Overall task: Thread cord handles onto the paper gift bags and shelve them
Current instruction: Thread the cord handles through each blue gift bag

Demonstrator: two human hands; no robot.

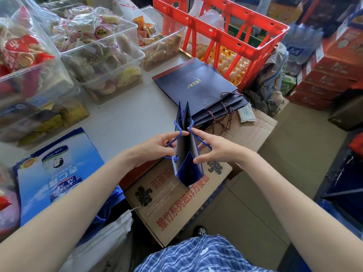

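A dark blue paper gift bag (187,158) is held edge-on between my hands, above a cardboard box, its mouth pointing away from me. My left hand (155,147) pinches the blue cord handle (173,141) on the bag's left side. My right hand (213,148) pinches the blue cord (198,137) on the right side, thumb against the bag's wall. Beyond, a stack of flat navy gift bags (196,85) with dark red-and-blue cords (224,118) lies on the grey table (125,118).
Clear tubs of wrapped snacks (102,55) fill the table's left and back. A red crate (222,34) holds eggs at the back right. Light blue printed bags (57,173) lie at the left. A cardboard box (176,203) sits below my hands; red cartons (324,75) are stacked on the right.
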